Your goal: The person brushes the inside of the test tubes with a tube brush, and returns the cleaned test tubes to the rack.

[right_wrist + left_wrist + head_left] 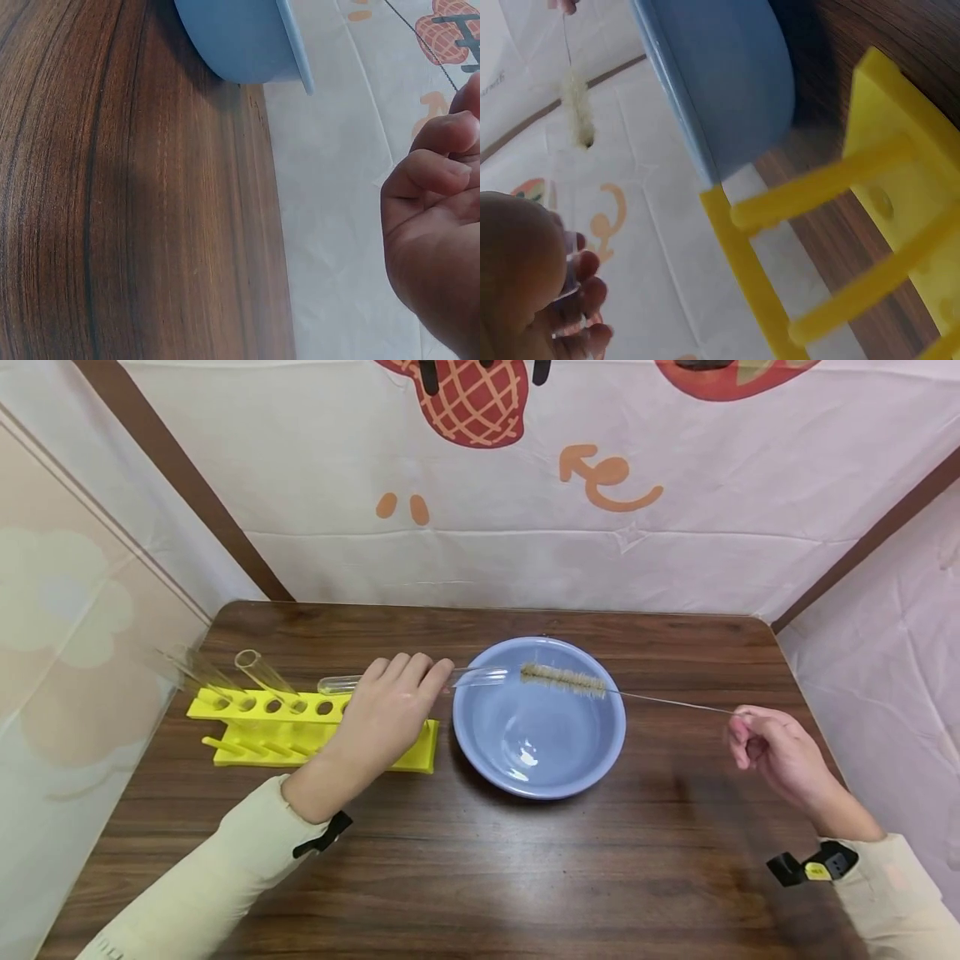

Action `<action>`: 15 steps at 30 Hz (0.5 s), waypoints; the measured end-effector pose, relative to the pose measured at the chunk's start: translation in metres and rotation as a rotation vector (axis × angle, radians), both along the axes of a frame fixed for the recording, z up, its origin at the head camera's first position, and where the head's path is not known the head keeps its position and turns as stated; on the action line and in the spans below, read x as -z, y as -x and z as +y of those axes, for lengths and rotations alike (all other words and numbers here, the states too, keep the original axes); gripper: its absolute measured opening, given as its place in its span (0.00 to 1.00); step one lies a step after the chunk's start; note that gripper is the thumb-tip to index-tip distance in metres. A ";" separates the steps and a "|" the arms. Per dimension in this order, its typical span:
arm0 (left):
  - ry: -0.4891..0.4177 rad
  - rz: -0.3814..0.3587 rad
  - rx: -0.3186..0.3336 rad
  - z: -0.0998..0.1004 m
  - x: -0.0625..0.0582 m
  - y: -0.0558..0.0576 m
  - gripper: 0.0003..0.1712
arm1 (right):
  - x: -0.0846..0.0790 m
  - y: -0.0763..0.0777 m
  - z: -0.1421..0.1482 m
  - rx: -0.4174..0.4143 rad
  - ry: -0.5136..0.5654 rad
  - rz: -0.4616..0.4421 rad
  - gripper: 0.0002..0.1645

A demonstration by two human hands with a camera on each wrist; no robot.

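My left hand (390, 710) grips a clear glass test tube (481, 678) lying nearly level, its rounded end to the left and its mouth over the blue bowl (510, 727). In the left wrist view the left hand (525, 262) curls its fingers round the glass. On the right, my right hand (783, 752) pinches the thin wire handle (671, 702) of a test tube brush (566, 680). The pale bristles are above the bowl, just right of the tube's mouth and apart from it. Curled fingers of the right hand (439, 217) show in the right wrist view.
A yellow test tube rack (255, 712) with pegs stands left of the bowl, partly behind my left forearm. Several glass tubes stand in its left holes, one a clear tube (264, 672). All rests on a brown wooden table (525, 877); a printed cloth (495, 568) hangs behind.
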State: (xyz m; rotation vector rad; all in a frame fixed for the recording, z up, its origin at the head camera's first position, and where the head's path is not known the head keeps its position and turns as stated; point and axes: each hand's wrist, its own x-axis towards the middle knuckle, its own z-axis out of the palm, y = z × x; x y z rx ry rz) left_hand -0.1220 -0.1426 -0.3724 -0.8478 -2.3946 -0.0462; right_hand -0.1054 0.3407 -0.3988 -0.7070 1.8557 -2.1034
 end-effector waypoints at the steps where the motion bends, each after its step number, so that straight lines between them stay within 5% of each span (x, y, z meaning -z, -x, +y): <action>1: 0.007 -0.012 -0.003 0.001 0.001 0.000 0.10 | -0.001 0.000 0.000 -0.008 0.000 0.007 0.26; 15: 0.057 -0.068 0.027 0.008 0.005 0.002 0.12 | 0.000 0.001 0.001 -0.029 -0.078 0.042 0.25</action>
